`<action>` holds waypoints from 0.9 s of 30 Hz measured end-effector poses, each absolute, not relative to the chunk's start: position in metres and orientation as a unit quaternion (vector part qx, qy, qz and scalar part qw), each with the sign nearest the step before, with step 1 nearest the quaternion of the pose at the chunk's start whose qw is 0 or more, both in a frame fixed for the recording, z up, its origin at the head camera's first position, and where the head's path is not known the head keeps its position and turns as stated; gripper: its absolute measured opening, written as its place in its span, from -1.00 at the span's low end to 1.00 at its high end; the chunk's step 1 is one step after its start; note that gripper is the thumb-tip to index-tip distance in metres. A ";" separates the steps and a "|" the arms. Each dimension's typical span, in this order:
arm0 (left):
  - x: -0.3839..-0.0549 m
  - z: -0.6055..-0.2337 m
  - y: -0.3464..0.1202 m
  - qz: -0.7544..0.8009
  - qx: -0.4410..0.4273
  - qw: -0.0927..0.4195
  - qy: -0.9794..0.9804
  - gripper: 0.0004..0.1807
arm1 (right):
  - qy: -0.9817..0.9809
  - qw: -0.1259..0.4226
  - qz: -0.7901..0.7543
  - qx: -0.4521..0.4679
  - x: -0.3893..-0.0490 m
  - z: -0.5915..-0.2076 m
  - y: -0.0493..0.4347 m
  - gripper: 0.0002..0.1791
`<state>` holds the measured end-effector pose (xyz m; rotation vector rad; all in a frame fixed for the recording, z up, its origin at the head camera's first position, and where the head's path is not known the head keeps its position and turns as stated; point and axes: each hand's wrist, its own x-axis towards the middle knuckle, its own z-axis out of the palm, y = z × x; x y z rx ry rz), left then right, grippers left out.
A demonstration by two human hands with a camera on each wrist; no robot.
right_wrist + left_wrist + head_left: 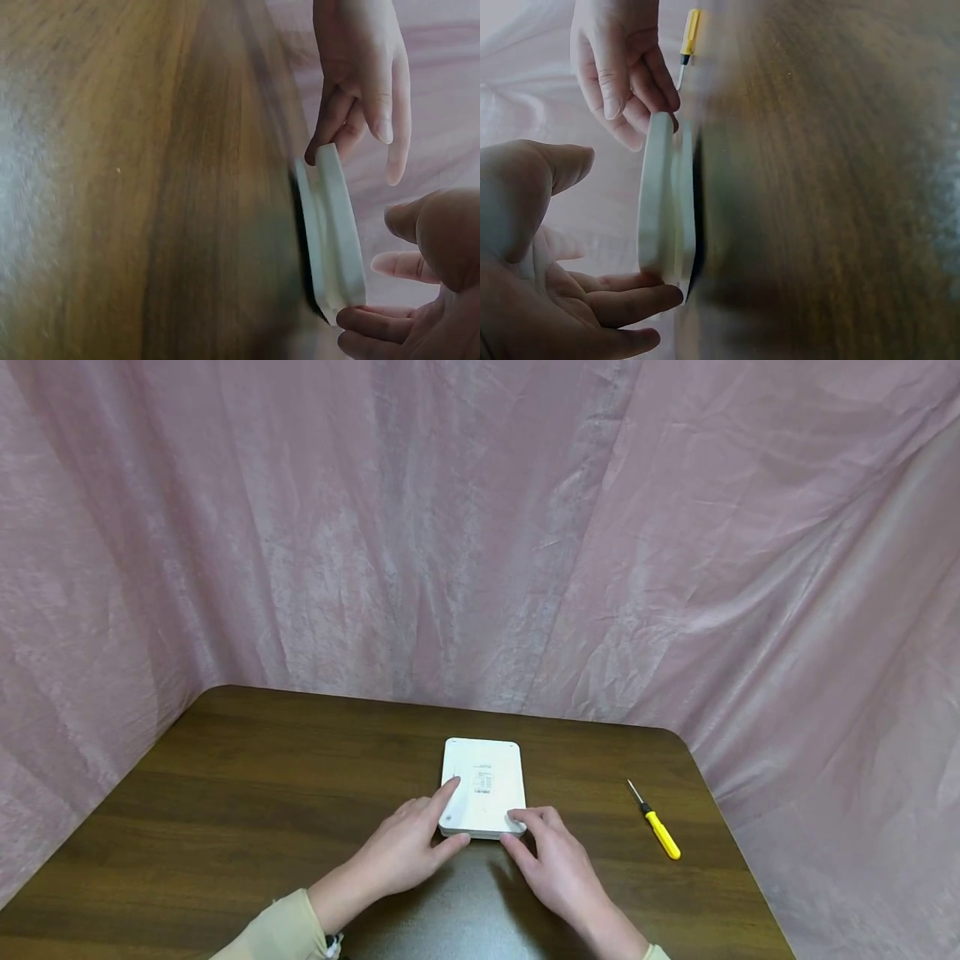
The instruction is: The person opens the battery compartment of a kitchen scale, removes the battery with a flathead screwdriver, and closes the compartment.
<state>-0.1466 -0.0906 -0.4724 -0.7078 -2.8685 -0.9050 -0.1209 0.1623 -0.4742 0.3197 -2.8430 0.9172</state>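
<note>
A flat white rectangular device (480, 815) with rounded corners lies on the table, its face with a small printed label upward. Small fastener-like marks show near its corners, and a groove runs along its edge in both wrist views. My left hand (399, 853) is at its left side, with fingertips (673, 295) touching the side edge and the thumb raised apart from it. On the opposite side is my right hand (557, 863), its fingertips (346, 318) against the edge and its thumb also apart. What kind of device it is, I cannot tell.
A screwdriver (662, 833) with a yellow handle lies to the right of the device on the dark wooden table (300, 777), its tip pointing away. Pink draped cloth (465, 543) hangs behind and around the table.
</note>
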 end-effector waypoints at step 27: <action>-0.169 -0.474 -0.101 -0.266 -0.212 0.022 -0.940 -0.27 | -0.959 0.088 0.202 0.176 -0.105 -0.477 0.164 -0.40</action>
